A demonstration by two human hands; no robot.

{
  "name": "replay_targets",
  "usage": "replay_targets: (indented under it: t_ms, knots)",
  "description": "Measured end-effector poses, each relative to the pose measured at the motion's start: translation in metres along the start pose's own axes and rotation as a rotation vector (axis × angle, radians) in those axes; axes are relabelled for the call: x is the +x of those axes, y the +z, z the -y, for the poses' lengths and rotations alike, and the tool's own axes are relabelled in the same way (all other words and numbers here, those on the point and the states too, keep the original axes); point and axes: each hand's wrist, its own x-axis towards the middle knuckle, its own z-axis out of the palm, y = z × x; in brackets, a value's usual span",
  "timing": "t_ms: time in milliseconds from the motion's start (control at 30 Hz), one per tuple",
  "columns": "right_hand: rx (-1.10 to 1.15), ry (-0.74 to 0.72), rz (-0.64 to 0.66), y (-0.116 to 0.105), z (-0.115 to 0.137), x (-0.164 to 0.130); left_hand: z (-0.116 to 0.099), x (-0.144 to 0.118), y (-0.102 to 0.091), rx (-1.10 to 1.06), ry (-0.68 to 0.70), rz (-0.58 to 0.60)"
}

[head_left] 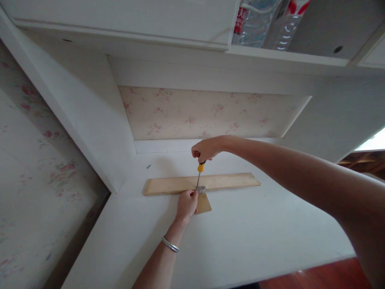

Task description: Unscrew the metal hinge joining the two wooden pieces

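My right hand (207, 149) is closed round the handle of a yellow and black screwdriver (201, 167), held upright. Its tip meets a small metal hinge (201, 189) where two pieces of wood join. One is a long, narrow wooden board (171, 184) lying across the white surface; the other is a short wooden piece (204, 204) pointing toward me. At the left of the hinge, my left hand (187, 204) pinches with thumb and finger against the short piece and hinge. Whether a screw sits between those fingertips is hidden.
A loose screw (148, 166) lies behind the board's left end on the white desk surface (240, 241). White side panels stand left and right. Overhead, a cabinet (126, 24) juts out, with plastic bottles (258, 24) on its open shelf.
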Motion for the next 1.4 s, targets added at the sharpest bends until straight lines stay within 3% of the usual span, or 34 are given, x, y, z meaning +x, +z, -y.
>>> replay_targets:
  t_ms: [100, 267, 467, 633, 833, 967, 1033, 1100, 1200, 1300, 1400]
  knots:
    - [-0.052, -0.107, -0.082, 0.002, -0.003, 0.002, 0.000, 0.000, 0.000, 0.012, 0.004, -0.006]
    - [0.014, 0.158, 0.029, 0.000, -0.002, 0.003, 0.000, 0.000, 0.000, -0.004, 0.015, -0.013]
    - [-0.044, -0.079, -0.096, 0.002, -0.003, 0.004, 0.000, 0.000, -0.001, -0.009, 0.004, -0.011]
    - [-0.018, 0.179, 0.029, 0.001, 0.000, 0.004, 0.000, 0.000, 0.000, -0.012, 0.007, 0.000]
    - [-0.050, -0.061, -0.080, 0.000, 0.000, -0.001, -0.002, 0.000, -0.001, 0.028, -0.006, 0.006]
    - [0.026, 0.127, -0.008, 0.000, 0.003, 0.000, -0.001, 0.000, -0.001, 0.067, 0.006, 0.020]
    - [0.029, 0.132, 0.009, 0.000, 0.002, 0.000, -0.001, 0.000, -0.002, 0.103, 0.001, 0.039]
    - [-0.001, 0.027, -0.046, 0.001, 0.001, 0.000, -0.003, -0.002, -0.003, 0.216, 0.047, -0.002]
    - [-0.011, -0.071, -0.096, 0.002, 0.001, -0.001, -0.010, -0.009, -0.007, 0.513, 0.220, -0.205]
    - [0.067, 0.072, 0.002, 0.001, 0.003, -0.004, -0.018, -0.017, -0.015, 0.707, 0.369, -0.335]
    - [0.055, 0.152, 0.017, 0.002, 0.002, -0.004, -0.022, -0.021, -0.023, 0.810, 0.495, -0.327]
